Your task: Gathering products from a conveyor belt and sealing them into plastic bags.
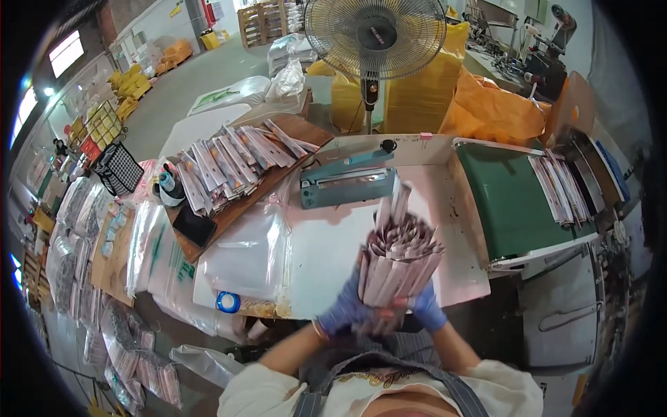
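Note:
A thick bundle of slim, pinkish-white paper packets (399, 267) stands upright close to my body, its ends fanned toward the top. My left hand (345, 306), in a blue glove, is wrapped around its lower left side. On the lower right side, my right hand (427, 309), gloved in blue too, grips the same bundle. Both hands are slightly blurred, and the fingers beneath are partly hidden. Just beyond the bundle, a teal bench-top sealer (347, 187) rests on the white table (326, 257). One or a few packets stick up higher than the others.
Loose slim packets (236, 163) cover a brown board on the left, with a dark phone (194, 228) at its corner. Clear plastic bags (243, 250) and a blue tape roll (228, 301) lie nearby. A green conveyor (497, 201) carries packets at right. A fan (375, 35) stands behind.

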The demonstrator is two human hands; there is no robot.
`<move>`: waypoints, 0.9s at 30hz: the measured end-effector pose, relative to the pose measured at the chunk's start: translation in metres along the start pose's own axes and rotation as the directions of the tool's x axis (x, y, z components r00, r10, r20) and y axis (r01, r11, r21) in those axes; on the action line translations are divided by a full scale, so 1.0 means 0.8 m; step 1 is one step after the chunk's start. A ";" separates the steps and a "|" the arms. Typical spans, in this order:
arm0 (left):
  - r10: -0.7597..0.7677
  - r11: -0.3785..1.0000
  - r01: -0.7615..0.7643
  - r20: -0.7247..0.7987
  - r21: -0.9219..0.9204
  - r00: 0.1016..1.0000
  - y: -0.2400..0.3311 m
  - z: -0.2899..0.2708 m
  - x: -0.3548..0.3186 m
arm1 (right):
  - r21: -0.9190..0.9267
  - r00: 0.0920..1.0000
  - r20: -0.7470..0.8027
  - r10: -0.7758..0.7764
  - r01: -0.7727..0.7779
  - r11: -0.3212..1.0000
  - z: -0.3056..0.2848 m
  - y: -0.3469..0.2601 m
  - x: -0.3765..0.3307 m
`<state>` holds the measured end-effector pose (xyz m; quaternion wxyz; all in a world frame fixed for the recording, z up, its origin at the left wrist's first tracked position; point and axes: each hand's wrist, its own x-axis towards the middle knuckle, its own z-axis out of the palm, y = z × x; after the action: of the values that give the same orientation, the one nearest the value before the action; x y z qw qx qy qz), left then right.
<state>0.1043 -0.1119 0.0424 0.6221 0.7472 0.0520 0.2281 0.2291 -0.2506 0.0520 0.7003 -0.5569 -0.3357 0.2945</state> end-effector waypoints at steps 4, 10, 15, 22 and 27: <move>0.165 0.807 -0.334 0.357 0.488 0.919 0.057 -0.063 0.067 | -0.377 0.861 0.409 -0.303 0.462 0.803 -0.014 -0.002 0.074; 0.332 0.878 -0.243 0.159 -0.412 0.930 0.047 -0.066 0.088 | 0.221 0.856 0.351 -0.379 0.317 0.922 0.043 -0.058 0.099; 0.122 0.908 -0.063 0.117 -0.415 0.986 0.007 -0.059 0.086 | 0.112 0.872 0.307 -0.381 0.365 0.924 0.036 -0.033 0.112; 0.229 0.973 -0.228 0.059 -0.017 0.972 0.031 -0.089 0.087 | 0.159 0.823 0.274 -0.498 0.472 0.867 0.073 -0.054 0.129; 0.129 0.968 -0.132 -0.030 -0.212 0.991 -0.012 -0.104 0.041 | 0.222 0.868 0.331 -0.370 0.309 0.925 0.074 0.029 0.121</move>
<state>0.1017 -0.0221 0.0522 0.6819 0.6761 -0.0171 0.2786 0.2392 -0.1356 0.0522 0.7089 -0.3652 -0.5283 0.2913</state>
